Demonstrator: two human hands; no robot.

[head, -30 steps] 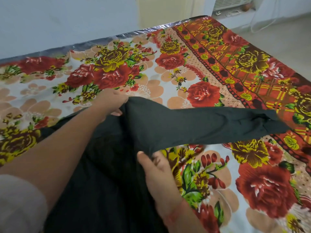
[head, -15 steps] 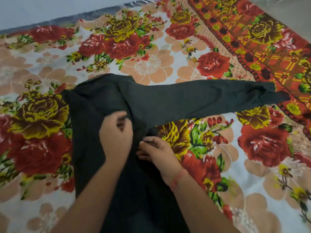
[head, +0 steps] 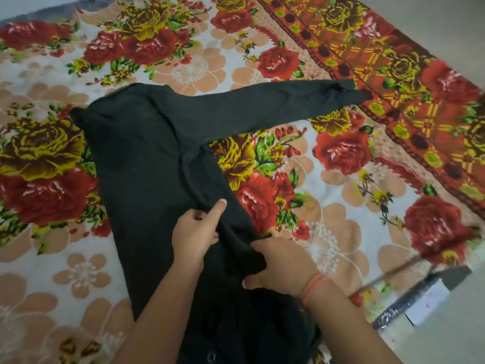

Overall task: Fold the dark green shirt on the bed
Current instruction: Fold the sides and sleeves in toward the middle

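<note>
The dark green shirt point(head: 147, 164) lies on the flowered bed sheet point(head: 328, 206), folded lengthwise into a long strip running from the upper left toward me. One long sleeve point(head: 262, 109) stretches flat to the right, its cuff reaching the sheet's red border. My left hand point(head: 195, 232) pinches a ridge of cloth along the shirt's right edge, thumb up. Just below and to the right, my right hand point(head: 280, 264) grips a bunched fold of the same edge. The shirt's lower part is hidden under my forearms.
The bed's corner point(head: 425, 292) with a dark frame edge shows at the lower right, with pale floor point(head: 459, 332) beyond it. Bare sheet spreads to the left of the shirt and beyond the sleeve.
Both hands have slid down the shirt's right edge toward me, from the armpit area to lower on the body. The view has tilted down; the sleeve has stayed stretched to the right.
</note>
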